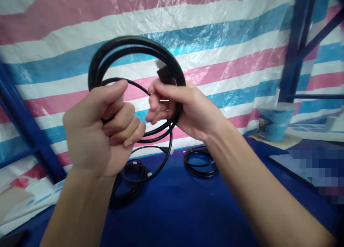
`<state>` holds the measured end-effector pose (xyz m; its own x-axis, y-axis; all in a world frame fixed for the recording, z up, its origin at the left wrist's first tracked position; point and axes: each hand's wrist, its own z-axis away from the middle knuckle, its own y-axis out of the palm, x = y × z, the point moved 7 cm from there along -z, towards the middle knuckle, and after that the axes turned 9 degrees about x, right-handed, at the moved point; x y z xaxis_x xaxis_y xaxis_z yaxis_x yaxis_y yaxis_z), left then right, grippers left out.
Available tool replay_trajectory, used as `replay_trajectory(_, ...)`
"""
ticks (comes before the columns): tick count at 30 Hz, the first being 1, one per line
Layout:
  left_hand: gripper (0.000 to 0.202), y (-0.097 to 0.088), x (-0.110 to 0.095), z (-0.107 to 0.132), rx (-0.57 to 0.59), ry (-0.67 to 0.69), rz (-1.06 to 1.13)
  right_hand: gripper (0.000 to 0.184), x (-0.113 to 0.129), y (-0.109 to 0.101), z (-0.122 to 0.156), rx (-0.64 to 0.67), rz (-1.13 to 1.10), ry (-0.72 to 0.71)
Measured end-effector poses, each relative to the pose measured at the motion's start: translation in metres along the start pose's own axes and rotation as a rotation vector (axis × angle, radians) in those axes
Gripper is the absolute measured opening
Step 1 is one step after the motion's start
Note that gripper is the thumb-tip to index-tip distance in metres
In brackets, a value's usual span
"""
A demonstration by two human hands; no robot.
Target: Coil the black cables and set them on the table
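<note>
Coil: black cable coil (134, 46), held up in the air in front of the striped tarp (228, 43), well above the blue desk (174, 204). I see it as a near-upright ring, several loops thick.
Left hand: my left hand (99, 132) is closed in a fist on the coil's lower left arc, fingers (126, 127) curled fully round the loops, thumb laid along the top.
Right hand: my right hand (185, 111) grips the coil's right arc, fingers pinched inward toward the ring's centre. Just above them, against the coil, sits the black plug end (164, 74).
Key relation: the plug end lies right over the right hand's fingers, touching the coil's upper right arc, so I judge the right hand much the nearer to it. The left hand is across the ring from it.
Axis: the ring's plane faces me roughly square; the plug's long axis runs aslant, down and to the right along the coil.
Loose strand: one thin strand (129, 83) crosses inside the ring from left hand to right hand, and a tail (168, 146) hangs below the coil toward the desk.
Below the coil: another black cable bundle (131, 179) lies on the desk under it, and a small coiled cable (200, 163) lies below and right of it.
Right of the coil: a blue paper cup (274, 121) stands well apart, by the blue frame post (292, 53).
</note>
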<state>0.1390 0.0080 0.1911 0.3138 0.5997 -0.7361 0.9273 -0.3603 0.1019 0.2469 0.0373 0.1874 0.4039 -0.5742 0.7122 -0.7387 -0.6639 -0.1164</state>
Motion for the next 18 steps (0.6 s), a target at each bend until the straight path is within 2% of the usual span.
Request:
replay_trajectory(2,0.046,0.001,-0.001,0.001,-0.036,0.021,0.01,0.016,-0.002,0.005,-0.002,-0.068,-0.197,-0.006)
replay_trajectory(5,0.044,-0.007,0.006,-0.002,-0.004,-0.068,0.036,0.012,-0.007,0.014,-0.002,-0.063,-0.232,0.072)
replay_trajectory(8,0.037,-0.022,0.021,-0.003,0.044,-0.305,0.021,0.009,-0.011,0.014,0.002,-0.017,-0.043,0.155)
replay_trajectory(10,0.034,-0.031,0.027,-0.002,0.049,-0.404,-0.027,0.01,-0.016,0.011,0.005,0.02,0.102,0.226)
replay_trajectory(12,0.032,-0.035,0.03,0.0,0.066,-0.461,-0.089,0.007,-0.023,0.01,0.008,0.102,0.238,0.324)
replay_trajectory(15,0.027,-0.03,0.036,0.003,0.151,-0.517,-0.165,0.005,-0.027,0.009,0.013,0.218,0.435,0.436)
replay_trajectory(18,0.026,-0.022,0.042,0.004,0.203,-0.525,-0.241,0.008,-0.021,0.006,0.016,0.254,0.585,0.486)
